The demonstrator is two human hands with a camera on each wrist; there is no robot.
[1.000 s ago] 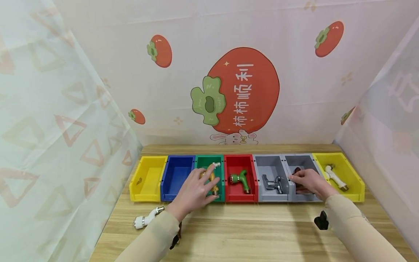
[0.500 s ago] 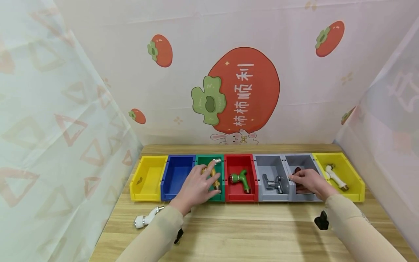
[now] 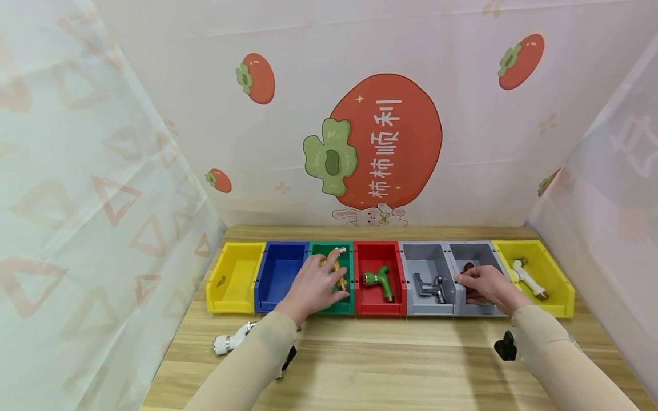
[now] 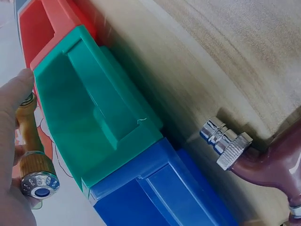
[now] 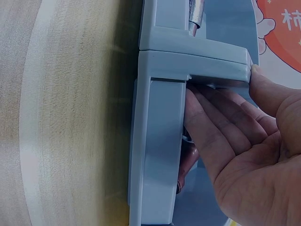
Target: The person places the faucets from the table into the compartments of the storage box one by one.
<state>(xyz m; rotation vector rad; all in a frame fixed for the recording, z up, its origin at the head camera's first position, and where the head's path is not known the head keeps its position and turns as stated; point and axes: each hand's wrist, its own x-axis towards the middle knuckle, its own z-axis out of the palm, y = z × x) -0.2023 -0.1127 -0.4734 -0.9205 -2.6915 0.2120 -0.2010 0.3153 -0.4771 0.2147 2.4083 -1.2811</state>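
My left hand [image 3: 313, 285] holds a yellow faucet [image 4: 31, 132] by its two ends, above the open green bin [image 4: 70, 108]. In the left wrist view the faucet's silver-rimmed end points toward the camera, and some fingers are hidden behind it. At the right, my right hand [image 3: 485, 283] pinches the wall shared by two grey bins, its thumb on one side and its fingers inside the right-hand grey bin [image 5: 162, 150]. A dark red faucet [image 5: 188, 162] lies in that bin, partly covered by the fingers.
A green faucet [image 3: 379, 282] lies in the red bin, a chrome faucet [image 3: 430, 287] in the left grey bin, a white faucet [image 3: 529, 279] in the right yellow bin. On the table lie another white faucet [image 3: 231, 339] and a dark red faucet [image 4: 273, 165].
My left hand has shifted a little right and away from me, and the yellow faucet's silver tip has moved toward the back of the green bin. My right hand stays in place.
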